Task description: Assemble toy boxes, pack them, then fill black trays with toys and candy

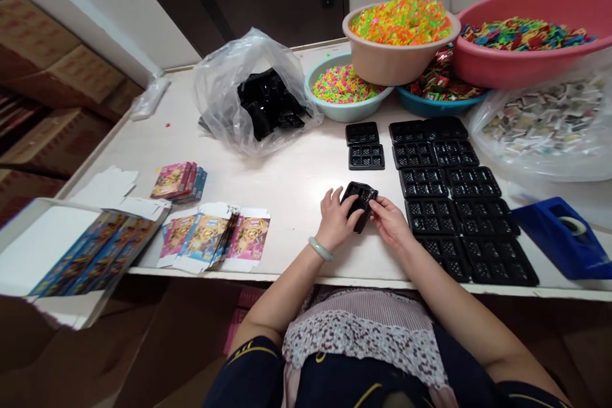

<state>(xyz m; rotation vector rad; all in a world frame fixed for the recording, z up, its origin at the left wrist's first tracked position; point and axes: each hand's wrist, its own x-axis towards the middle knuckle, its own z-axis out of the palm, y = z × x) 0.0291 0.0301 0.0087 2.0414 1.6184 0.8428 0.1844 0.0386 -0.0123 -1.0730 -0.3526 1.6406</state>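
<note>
Both my hands grip a small stack of black plastic trays (pixel 359 199) just above the white table (pixel 287 185). My left hand (pixel 335 220), with a pale green bangle at the wrist, curls round the stack's left side. My right hand (pixel 389 220) pinches its right edge. To the right, several black compartment trays (pixel 454 197) lie flat in two columns. Two more black trays (pixel 364 145) lie beyond my hands.
A clear bag of black trays (pixel 258 99) sits at the back. Basins of coloured pieces (pixel 401 29) (pixel 530 32) (pixel 342 86) line the far right, beside a bag of wrapped items (pixel 549 118). A blue tape dispenser (pixel 561 236) is right. Flat printed cartons (pixel 215 236) lie left, more in a box (pixel 71 255).
</note>
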